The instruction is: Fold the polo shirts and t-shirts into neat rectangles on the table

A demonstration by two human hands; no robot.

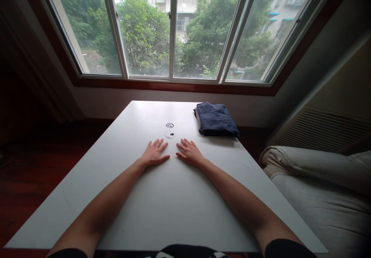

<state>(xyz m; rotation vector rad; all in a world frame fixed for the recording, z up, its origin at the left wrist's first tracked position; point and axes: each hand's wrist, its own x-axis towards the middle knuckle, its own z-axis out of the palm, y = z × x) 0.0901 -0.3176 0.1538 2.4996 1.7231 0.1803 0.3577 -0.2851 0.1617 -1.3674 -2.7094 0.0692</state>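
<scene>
Both of my hands rest palm down on a white table [179, 204], fingers spread and holding nothing. My left hand [155, 152] lies just left of the middle, and my right hand [189, 152] lies a short gap to its right. Just beyond them are two small round marks or discs on the tabletop, the nearer one [168, 135] with a dark spot and the farther one [169, 125] patterned. Folded dark blue cloth [217, 118] sits at the table's far right corner, beyond my right hand, with a greyish layer showing at its left side.
Behind the table is a wide window [171, 30] with a reddish-brown frame. On the right stands a light-coloured sofa [324, 196] beside a slatted panel [321, 128]. A curtain [43, 68] hangs at the left above the dark red floor [37, 173].
</scene>
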